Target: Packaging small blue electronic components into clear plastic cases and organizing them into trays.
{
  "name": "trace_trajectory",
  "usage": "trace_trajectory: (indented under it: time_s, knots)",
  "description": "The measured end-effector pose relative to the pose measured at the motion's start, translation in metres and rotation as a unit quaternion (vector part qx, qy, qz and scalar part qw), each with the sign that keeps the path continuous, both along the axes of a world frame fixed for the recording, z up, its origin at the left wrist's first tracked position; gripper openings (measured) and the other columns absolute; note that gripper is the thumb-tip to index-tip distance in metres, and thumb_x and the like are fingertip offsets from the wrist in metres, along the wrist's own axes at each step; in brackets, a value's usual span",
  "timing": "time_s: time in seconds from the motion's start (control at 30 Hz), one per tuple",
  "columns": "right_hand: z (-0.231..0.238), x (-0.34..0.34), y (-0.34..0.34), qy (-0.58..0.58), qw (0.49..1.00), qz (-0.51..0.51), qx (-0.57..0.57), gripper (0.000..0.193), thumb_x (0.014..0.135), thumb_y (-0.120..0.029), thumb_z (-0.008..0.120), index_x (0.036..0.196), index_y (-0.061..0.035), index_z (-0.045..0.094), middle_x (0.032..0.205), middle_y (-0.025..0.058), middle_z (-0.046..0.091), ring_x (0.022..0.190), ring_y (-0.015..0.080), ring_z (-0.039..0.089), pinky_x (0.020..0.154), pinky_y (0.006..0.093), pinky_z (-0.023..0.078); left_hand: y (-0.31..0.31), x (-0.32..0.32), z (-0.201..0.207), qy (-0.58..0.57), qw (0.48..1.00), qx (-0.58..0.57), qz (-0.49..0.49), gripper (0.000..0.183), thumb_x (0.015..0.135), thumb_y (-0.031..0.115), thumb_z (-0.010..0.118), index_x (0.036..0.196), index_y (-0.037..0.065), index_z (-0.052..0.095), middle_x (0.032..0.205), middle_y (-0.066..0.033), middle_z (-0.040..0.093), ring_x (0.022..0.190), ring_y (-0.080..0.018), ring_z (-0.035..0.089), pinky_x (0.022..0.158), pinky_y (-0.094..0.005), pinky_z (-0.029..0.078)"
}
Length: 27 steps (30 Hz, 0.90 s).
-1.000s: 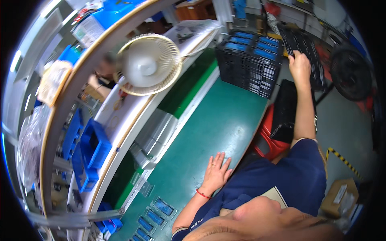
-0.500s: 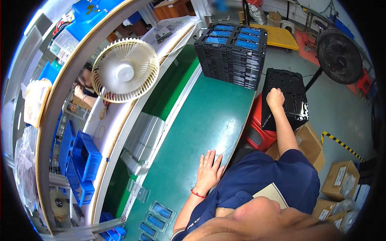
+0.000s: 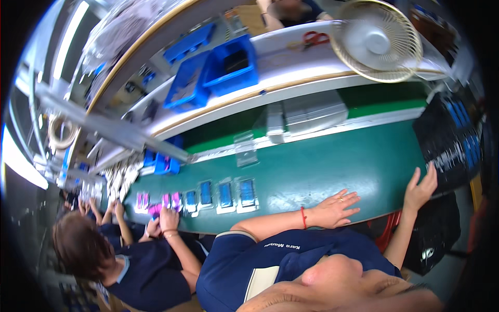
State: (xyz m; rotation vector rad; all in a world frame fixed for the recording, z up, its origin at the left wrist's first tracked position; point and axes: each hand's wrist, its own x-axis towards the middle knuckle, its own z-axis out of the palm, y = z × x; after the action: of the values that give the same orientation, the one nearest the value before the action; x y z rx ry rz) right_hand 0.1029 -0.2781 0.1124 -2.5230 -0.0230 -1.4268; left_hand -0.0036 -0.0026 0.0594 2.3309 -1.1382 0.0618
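Observation:
My left hand [image 3: 338, 209] rests palm down near the front edge of the green worktable [image 3: 312, 166], fingers spread, holding nothing. A red cord is round its wrist. At the right, my right hand [image 3: 422, 188] is raised with its fingers apart, beside the tall stack of black trays [image 3: 442, 138]; whether the fingertips touch it I cannot tell. Blue rectangular pieces show in the stack's trays. To the left of my left hand, several blue pieces in clear plastic holders [image 3: 225, 195] lie in a row.
Co-worker's hands [image 3: 167, 221] handle pink pieces at the left. Beyond the table runs a white shelf [image 3: 291, 67] with blue bins [image 3: 231, 67] and a round fan [image 3: 377, 41]. Clear plastic trays [image 3: 314, 114] stand below it. A black tray stack [image 3: 434, 234] sits low at the right.
My view has swung left, bringing the co-worker in. My right hand has left the low black stack, come up toward the tall one and opened. My left hand stays flat on the table.

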Motion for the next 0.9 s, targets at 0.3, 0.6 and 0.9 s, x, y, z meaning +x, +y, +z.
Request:
trace_trajectory:
  time_s: [0.3,0.6,0.9]
  knots:
    - [-0.051,0.141,0.074,0.441,0.887,0.042,-0.127,0.061,0.092,-0.056,0.036,0.146,-0.0271,0.026,0.151,0.0188,0.021,0.140,0.0365,0.018,0.111,0.0546,0.014,0.002,0.004,-0.015,-0.041,0.998,-0.038,0.006,0.045,0.084,0.035,0.059,0.121,0.009,0.057,0.138,-0.0195,0.040,0.134,-0.0332,0.032,0.111,-0.0495,0.022]
    - [-0.060,0.175,0.071,0.446,0.892,-0.001,-0.081,0.062,0.091,-0.057,0.036,0.145,-0.0267,0.028,0.151,0.0175,0.022,0.140,0.0358,0.017,0.109,0.0579,0.015,0.057,0.017,0.029,-0.192,0.926,-0.111,0.305,0.031,0.071,0.018,0.070,0.099,0.006,0.063,0.128,-0.0173,0.048,0.127,-0.0394,0.037,0.104,-0.0554,0.028]
    - [-0.053,0.166,0.066,0.449,0.892,0.027,-0.046,0.060,0.090,-0.051,0.046,0.142,-0.0223,0.035,0.149,0.0196,0.025,0.139,0.0367,0.018,0.108,0.0593,0.015,0.183,0.013,0.022,-0.046,0.625,0.095,0.774,0.066,0.077,0.037,0.069,0.129,0.003,0.048,0.139,-0.0334,0.029,0.132,-0.0508,0.020,0.105,-0.0628,0.017]
